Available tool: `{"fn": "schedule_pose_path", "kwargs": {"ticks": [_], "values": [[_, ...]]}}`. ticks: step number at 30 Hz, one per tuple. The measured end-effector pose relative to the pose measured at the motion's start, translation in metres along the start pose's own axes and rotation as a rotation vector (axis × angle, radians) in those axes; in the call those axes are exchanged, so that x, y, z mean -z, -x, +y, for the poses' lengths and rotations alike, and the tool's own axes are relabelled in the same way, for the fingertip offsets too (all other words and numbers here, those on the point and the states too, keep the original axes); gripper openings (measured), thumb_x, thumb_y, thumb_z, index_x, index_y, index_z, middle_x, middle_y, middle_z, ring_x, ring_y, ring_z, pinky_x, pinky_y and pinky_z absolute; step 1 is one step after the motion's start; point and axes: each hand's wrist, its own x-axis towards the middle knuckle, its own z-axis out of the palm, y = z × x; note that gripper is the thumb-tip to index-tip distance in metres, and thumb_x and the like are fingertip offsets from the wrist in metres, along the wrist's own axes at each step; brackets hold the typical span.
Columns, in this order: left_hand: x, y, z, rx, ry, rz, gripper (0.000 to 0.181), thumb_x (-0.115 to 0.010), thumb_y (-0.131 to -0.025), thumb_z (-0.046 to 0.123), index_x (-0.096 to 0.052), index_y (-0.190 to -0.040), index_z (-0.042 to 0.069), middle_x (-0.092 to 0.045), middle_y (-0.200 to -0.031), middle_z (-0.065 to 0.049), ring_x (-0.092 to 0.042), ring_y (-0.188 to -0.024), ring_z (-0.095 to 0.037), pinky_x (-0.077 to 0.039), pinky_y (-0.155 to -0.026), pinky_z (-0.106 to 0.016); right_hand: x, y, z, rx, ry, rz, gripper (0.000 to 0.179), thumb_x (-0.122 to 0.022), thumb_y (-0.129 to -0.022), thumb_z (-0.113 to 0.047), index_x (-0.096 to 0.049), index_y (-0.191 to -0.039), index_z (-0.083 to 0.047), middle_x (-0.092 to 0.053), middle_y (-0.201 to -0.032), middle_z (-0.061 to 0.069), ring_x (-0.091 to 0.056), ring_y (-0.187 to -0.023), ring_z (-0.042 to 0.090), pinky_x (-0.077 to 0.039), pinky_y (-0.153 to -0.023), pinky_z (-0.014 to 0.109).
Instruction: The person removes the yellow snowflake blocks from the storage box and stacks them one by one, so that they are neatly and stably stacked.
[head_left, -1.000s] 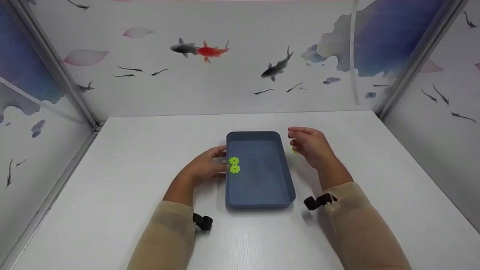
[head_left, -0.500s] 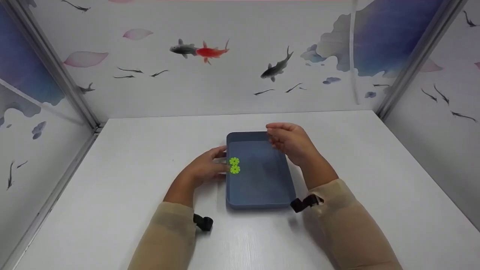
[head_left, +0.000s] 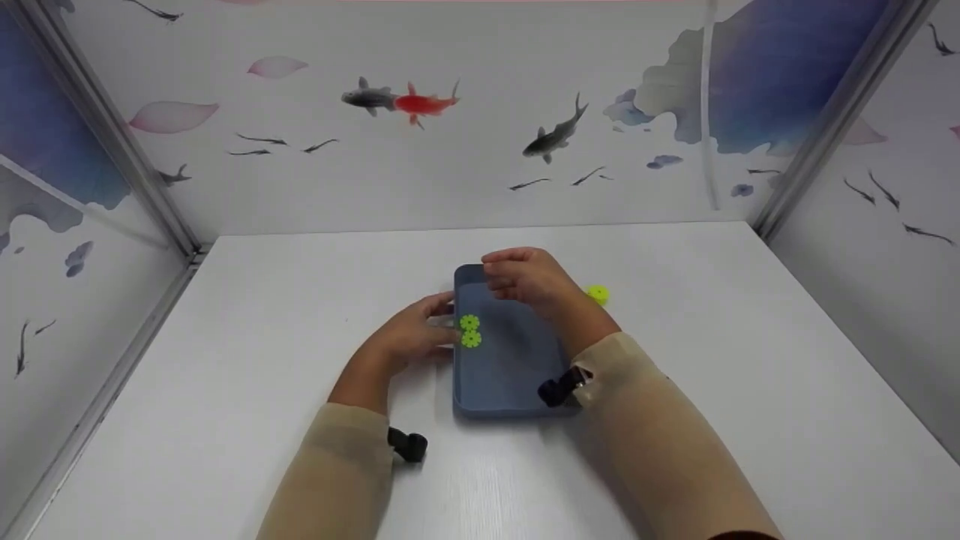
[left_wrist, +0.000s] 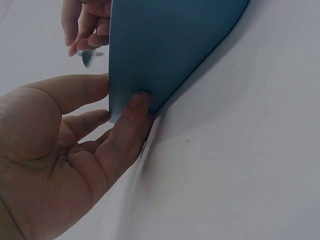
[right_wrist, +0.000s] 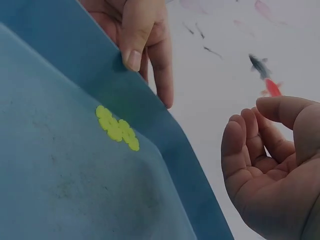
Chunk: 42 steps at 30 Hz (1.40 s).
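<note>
A blue-grey rectangular tray (head_left: 517,375) rests on the white table. My left hand (head_left: 412,330) grips its left wall, thumb over the rim and fingers along the outside, as the right wrist view shows. Inside, close to that wall, lie two yellow-green notched plastic discs (head_left: 470,331), edge to edge. Above the far part of the tray hangs my right hand (head_left: 529,281), its fingers loosely bent. Nothing shows between those fingers in the right wrist view. My right forearm covers part of the tray's right side.
Another yellow-green notched piece (head_left: 598,294) lies on the table just right of the tray, partly behind the right wrist. White panels (head_left: 450,187) printed with fish and petals enclose the table at the back and both sides.
My right hand has moved left from beside the tray to over it. The yellow-green piece on the right now shows from behind it. The left hand and tray stay put.
</note>
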Motion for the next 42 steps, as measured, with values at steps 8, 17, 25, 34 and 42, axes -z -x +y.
{"fn": "schedule_pose_path", "kwargs": {"ticks": [8, 17, 25, 34, 42], "values": [[0.001, 0.000, 0.001, -0.009, 0.032, -0.027, 0.083, -0.075, -0.094, 0.006, -0.039, -0.167, 0.023, -0.046, -0.167, -0.008, -0.066, -0.133, -0.027, -0.061, -0.109, -0.047, -0.009, -0.016, 0.009, -0.023, 0.087, -0.024, 0.039, -0.077, -0.100, -0.026, -0.073, -0.134, -0.007, -0.069, -0.137, 0.019, -0.070, -0.120, 0.036, -0.064, -0.103, 0.040], [0.003, -0.001, -0.002, -0.015, 0.030, -0.030, 0.083, -0.075, -0.094, 0.007, -0.040, -0.167, 0.025, -0.047, -0.166, -0.007, -0.066, -0.134, -0.028, -0.062, -0.107, -0.045, -0.015, -0.024, 0.031, -0.009, 0.268, -0.045, 0.029, -0.073, -0.101, -0.024, -0.077, -0.128, -0.013, -0.074, -0.121, 0.009, -0.073, -0.101, 0.022, -0.066, -0.091, 0.033], [0.003, -0.001, -0.002, -0.002, 0.039, -0.033, 0.081, -0.074, -0.095, 0.007, -0.041, -0.166, 0.026, -0.045, -0.168, -0.006, -0.064, -0.137, -0.027, -0.062, -0.107, -0.043, -0.013, -0.031, 0.041, -0.008, 0.362, -0.101, 0.028, -0.076, -0.097, -0.019, -0.078, -0.124, -0.015, -0.076, -0.116, 0.009, -0.074, -0.092, 0.020, -0.067, -0.082, 0.030], [0.003, -0.001, -0.002, 0.000, 0.046, -0.034, 0.082, -0.075, -0.095, 0.006, -0.040, -0.167, 0.025, -0.043, -0.168, -0.006, -0.063, -0.137, -0.027, -0.061, -0.108, -0.044, -0.008, -0.031, 0.044, 0.010, 0.529, -0.193, 0.035, -0.078, -0.093, -0.012, -0.078, -0.127, -0.018, -0.077, -0.117, 0.002, -0.069, -0.100, 0.017, -0.060, -0.089, 0.030], [0.002, -0.001, -0.002, 0.001, 0.043, -0.031, 0.084, -0.076, -0.094, 0.007, -0.039, -0.167, 0.025, -0.043, -0.168, -0.006, -0.061, -0.140, -0.027, -0.061, -0.109, -0.044, -0.006, -0.031, 0.042, -0.008, 0.654, -0.244, 0.041, -0.076, -0.093, -0.009, -0.076, -0.133, -0.021, -0.076, -0.122, 0.000, -0.066, -0.109, 0.020, -0.057, -0.102, 0.038]]}}
